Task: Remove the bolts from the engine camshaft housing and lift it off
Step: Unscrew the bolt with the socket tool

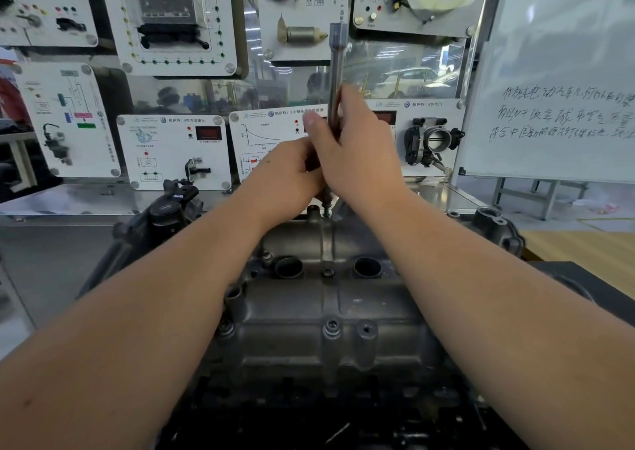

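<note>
I've both hands, left (288, 171) and right (357, 154), wrapped round the driver (336, 71) on a bolt (325, 205) at the housing's (323, 298) 12 o'clock edge; tilt risks the bit camming out.

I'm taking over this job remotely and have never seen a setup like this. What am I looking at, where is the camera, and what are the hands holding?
There is one picture, from a camera worn on the person's head, looking forward and down. No robot: two bare arms reach out. Both hands, left hand and right hand, grip a long metal socket wrench standing nearly upright, its lower tip at the far edge of the camshaft housing, probably on a bolt there. The grey housing sits on the engine on a metal bench. Another bolt head shows near its front edge. Behind stand training panels and a whiteboard.
</note>
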`<action>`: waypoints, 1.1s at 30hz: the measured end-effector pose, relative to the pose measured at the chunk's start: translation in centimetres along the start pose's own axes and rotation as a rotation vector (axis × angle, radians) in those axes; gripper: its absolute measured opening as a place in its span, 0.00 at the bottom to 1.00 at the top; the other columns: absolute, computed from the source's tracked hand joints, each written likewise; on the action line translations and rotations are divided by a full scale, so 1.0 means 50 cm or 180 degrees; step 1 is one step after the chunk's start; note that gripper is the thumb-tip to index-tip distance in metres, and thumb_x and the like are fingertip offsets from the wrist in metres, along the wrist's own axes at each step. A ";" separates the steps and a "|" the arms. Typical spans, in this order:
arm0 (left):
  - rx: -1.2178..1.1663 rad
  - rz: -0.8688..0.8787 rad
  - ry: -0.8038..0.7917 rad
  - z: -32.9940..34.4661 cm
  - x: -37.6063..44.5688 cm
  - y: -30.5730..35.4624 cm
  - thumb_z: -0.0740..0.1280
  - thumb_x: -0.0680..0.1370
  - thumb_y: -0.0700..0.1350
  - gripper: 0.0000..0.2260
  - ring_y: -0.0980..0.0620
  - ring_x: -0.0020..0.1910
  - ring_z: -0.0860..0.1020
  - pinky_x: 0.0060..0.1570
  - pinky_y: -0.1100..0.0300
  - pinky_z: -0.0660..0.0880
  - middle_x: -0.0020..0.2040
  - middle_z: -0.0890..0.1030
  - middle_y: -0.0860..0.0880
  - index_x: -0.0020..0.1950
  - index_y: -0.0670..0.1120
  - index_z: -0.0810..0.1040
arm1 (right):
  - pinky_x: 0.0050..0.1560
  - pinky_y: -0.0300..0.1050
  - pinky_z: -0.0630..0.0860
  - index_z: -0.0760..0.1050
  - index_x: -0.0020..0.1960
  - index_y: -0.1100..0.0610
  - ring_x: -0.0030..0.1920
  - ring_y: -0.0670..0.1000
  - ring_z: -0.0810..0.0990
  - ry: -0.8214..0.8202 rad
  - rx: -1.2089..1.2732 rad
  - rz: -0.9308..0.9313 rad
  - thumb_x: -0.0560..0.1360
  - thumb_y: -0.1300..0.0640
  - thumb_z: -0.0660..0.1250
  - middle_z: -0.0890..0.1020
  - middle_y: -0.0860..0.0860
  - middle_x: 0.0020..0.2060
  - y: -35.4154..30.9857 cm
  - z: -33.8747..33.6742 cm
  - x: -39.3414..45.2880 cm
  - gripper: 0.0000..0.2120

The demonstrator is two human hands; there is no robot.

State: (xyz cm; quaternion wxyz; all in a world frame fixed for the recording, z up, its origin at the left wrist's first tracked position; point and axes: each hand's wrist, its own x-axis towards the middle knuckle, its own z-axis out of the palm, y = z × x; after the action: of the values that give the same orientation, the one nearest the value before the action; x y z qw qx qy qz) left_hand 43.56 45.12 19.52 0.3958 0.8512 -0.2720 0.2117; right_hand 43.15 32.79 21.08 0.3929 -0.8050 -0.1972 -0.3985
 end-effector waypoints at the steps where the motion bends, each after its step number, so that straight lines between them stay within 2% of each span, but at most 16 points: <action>1: -0.0014 0.0016 0.0002 -0.001 0.000 0.001 0.65 0.78 0.43 0.07 0.51 0.44 0.85 0.51 0.45 0.80 0.43 0.86 0.51 0.48 0.55 0.79 | 0.31 0.36 0.65 0.73 0.58 0.57 0.37 0.47 0.76 0.0012 -0.0065 -0.0019 0.82 0.49 0.63 0.77 0.46 0.35 0.004 0.001 0.002 0.12; 2: -0.0019 0.0023 0.0016 -0.001 0.000 0.001 0.65 0.77 0.42 0.08 0.52 0.44 0.85 0.52 0.45 0.80 0.43 0.86 0.51 0.49 0.55 0.78 | 0.31 0.35 0.64 0.73 0.51 0.55 0.36 0.46 0.74 0.0044 -0.0140 -0.0009 0.82 0.50 0.63 0.75 0.45 0.33 0.006 0.001 0.003 0.08; 3: -0.0020 0.0018 0.0044 0.000 0.000 0.000 0.66 0.77 0.41 0.08 0.52 0.44 0.85 0.52 0.45 0.80 0.43 0.86 0.51 0.49 0.55 0.79 | 0.31 0.34 0.65 0.71 0.45 0.52 0.34 0.44 0.72 0.0072 -0.0159 0.0013 0.82 0.51 0.63 0.74 0.44 0.31 0.008 0.002 0.005 0.09; 5: -0.0029 -0.0004 0.0083 0.002 0.000 -0.003 0.65 0.77 0.40 0.07 0.52 0.44 0.84 0.51 0.47 0.80 0.43 0.86 0.50 0.48 0.52 0.79 | 0.33 0.29 0.67 0.66 0.40 0.51 0.33 0.42 0.70 0.0009 -0.0221 0.0097 0.83 0.53 0.60 0.73 0.45 0.32 0.010 0.003 0.008 0.13; 9: -0.0156 -0.0026 -0.0011 0.006 -0.003 -0.004 0.63 0.81 0.42 0.07 0.49 0.45 0.83 0.42 0.54 0.78 0.43 0.85 0.49 0.48 0.50 0.80 | 0.31 0.30 0.67 0.70 0.54 0.59 0.37 0.44 0.74 -0.0085 -0.0108 0.0167 0.84 0.54 0.57 0.78 0.49 0.37 0.012 0.004 0.012 0.09; 11: -0.0105 -0.0030 0.0016 0.005 -0.001 -0.007 0.63 0.80 0.41 0.08 0.51 0.42 0.83 0.37 0.58 0.77 0.42 0.85 0.50 0.47 0.48 0.81 | 0.30 0.31 0.66 0.68 0.68 0.62 0.39 0.46 0.77 -0.0123 0.0058 0.0153 0.84 0.53 0.57 0.80 0.50 0.40 0.007 0.005 0.007 0.17; 12: -0.0072 -0.0033 0.0022 0.004 0.000 -0.007 0.63 0.80 0.41 0.08 0.52 0.41 0.83 0.34 0.60 0.76 0.42 0.85 0.52 0.46 0.49 0.81 | 0.30 0.32 0.65 0.67 0.70 0.61 0.38 0.46 0.77 -0.0123 0.0096 0.0128 0.84 0.51 0.58 0.79 0.49 0.40 0.006 0.004 0.005 0.19; 14: -0.0063 -0.0021 0.0011 0.002 0.001 -0.006 0.64 0.79 0.40 0.09 0.56 0.39 0.84 0.36 0.62 0.77 0.42 0.86 0.53 0.46 0.52 0.81 | 0.31 0.32 0.67 0.70 0.66 0.59 0.37 0.46 0.76 -0.0074 0.0057 0.0029 0.83 0.49 0.61 0.78 0.47 0.37 0.004 0.002 0.002 0.17; 16: -0.0102 0.0014 0.0013 0.001 0.002 -0.005 0.66 0.78 0.39 0.11 0.56 0.41 0.85 0.45 0.56 0.80 0.43 0.86 0.53 0.47 0.56 0.80 | 0.33 0.32 0.68 0.74 0.53 0.57 0.36 0.44 0.75 0.0035 -0.0079 -0.0050 0.82 0.50 0.63 0.77 0.46 0.34 0.006 0.000 0.002 0.09; 18: -0.0064 0.0032 0.0041 0.002 0.002 -0.005 0.67 0.77 0.39 0.10 0.55 0.42 0.85 0.48 0.52 0.80 0.43 0.86 0.51 0.48 0.56 0.79 | 0.33 0.31 0.66 0.71 0.45 0.57 0.34 0.42 0.71 0.0079 -0.0236 -0.0088 0.82 0.52 0.62 0.72 0.44 0.30 0.005 -0.002 0.002 0.10; 20: 0.0005 0.0025 0.0065 0.004 0.002 -0.007 0.65 0.78 0.40 0.06 0.55 0.40 0.83 0.43 0.53 0.79 0.43 0.86 0.49 0.49 0.50 0.80 | 0.33 0.31 0.65 0.69 0.44 0.56 0.33 0.42 0.69 0.0035 -0.0308 -0.0048 0.83 0.53 0.60 0.72 0.45 0.31 0.003 -0.002 0.005 0.11; 22: -0.0069 -0.0043 0.0063 0.007 0.000 -0.005 0.63 0.81 0.43 0.07 0.53 0.40 0.83 0.36 0.59 0.77 0.42 0.86 0.47 0.50 0.46 0.80 | 0.31 0.33 0.65 0.66 0.45 0.55 0.33 0.43 0.70 -0.0014 -0.0303 -0.0007 0.84 0.54 0.58 0.73 0.46 0.32 0.002 -0.002 0.007 0.10; 26: -0.0038 -0.0129 0.0043 0.005 0.002 -0.005 0.62 0.81 0.42 0.08 0.51 0.43 0.85 0.34 0.63 0.75 0.42 0.86 0.48 0.49 0.45 0.81 | 0.29 0.39 0.62 0.65 0.48 0.55 0.33 0.46 0.71 -0.0029 -0.0115 0.0039 0.83 0.54 0.59 0.72 0.48 0.31 0.000 -0.003 0.003 0.07; 27: -0.0020 -0.0131 0.0020 0.004 0.003 -0.005 0.63 0.81 0.42 0.08 0.50 0.43 0.85 0.37 0.61 0.76 0.41 0.86 0.48 0.50 0.45 0.81 | 0.29 0.37 0.62 0.66 0.48 0.55 0.33 0.45 0.71 -0.0013 -0.0075 0.0060 0.83 0.53 0.60 0.72 0.47 0.31 -0.001 -0.003 0.002 0.08; 30: -0.0037 -0.0078 -0.0013 0.002 0.001 0.000 0.65 0.77 0.44 0.07 0.47 0.44 0.85 0.50 0.45 0.80 0.43 0.86 0.47 0.52 0.47 0.81 | 0.30 0.34 0.63 0.68 0.44 0.55 0.35 0.44 0.71 0.0065 -0.0203 0.0080 0.82 0.49 0.63 0.73 0.46 0.31 -0.001 -0.004 0.001 0.13; 33: -0.0045 -0.0058 0.0023 0.003 -0.004 0.004 0.65 0.75 0.46 0.07 0.49 0.44 0.85 0.53 0.43 0.79 0.42 0.86 0.48 0.51 0.48 0.80 | 0.33 0.39 0.66 0.72 0.48 0.58 0.40 0.50 0.77 -0.0041 -0.0256 0.0180 0.84 0.50 0.59 0.81 0.50 0.39 0.000 -0.002 0.006 0.13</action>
State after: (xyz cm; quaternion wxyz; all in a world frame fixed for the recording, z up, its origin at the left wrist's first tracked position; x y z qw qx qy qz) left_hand 43.31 44.94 19.42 0.4048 0.8501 -0.2642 0.2092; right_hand 43.29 32.72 21.35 0.3700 -0.8279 -0.1607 -0.3897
